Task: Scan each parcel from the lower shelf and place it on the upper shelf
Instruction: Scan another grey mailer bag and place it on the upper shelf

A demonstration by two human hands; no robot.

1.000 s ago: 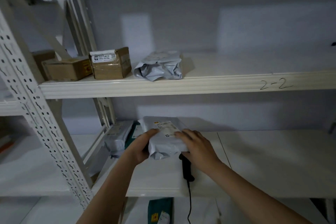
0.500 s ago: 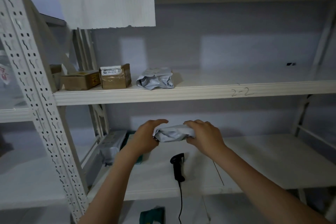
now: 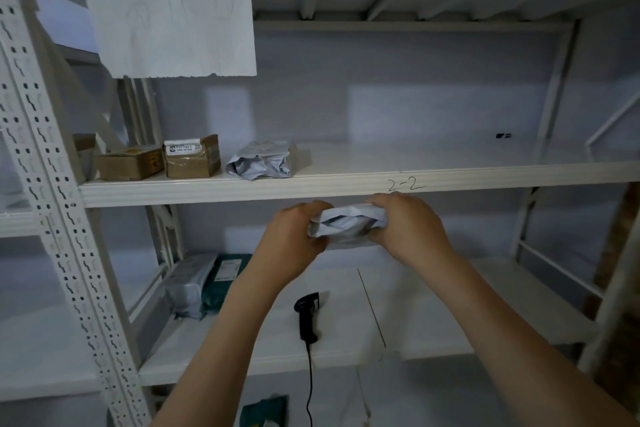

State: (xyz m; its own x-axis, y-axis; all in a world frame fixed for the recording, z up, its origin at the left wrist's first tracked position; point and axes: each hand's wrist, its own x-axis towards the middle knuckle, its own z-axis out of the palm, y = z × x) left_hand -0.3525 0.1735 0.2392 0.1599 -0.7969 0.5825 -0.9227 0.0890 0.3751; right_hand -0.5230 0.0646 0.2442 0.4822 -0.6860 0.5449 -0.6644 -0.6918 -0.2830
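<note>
Just below the front lip of the white metal upper shelf (image 3: 346, 184), the left hand (image 3: 294, 236) and right hand (image 3: 408, 229) clasp the crumpled grey plastic mailer parcel (image 3: 346, 224) by its ends, which looks light, soft and slippery, best pinched there.

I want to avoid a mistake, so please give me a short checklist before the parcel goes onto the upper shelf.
1. Both hands hold the grey parcel, left hand, right hand: ok.
2. Free space on the upper shelf right of the crumpled grey bag: ok.
3. Parcel raised above the shelf edge: not ok, it is below it.
4. Parcel already scanned: cannot tell.
5. Scanner lies clear on the lower shelf: ok.
</note>
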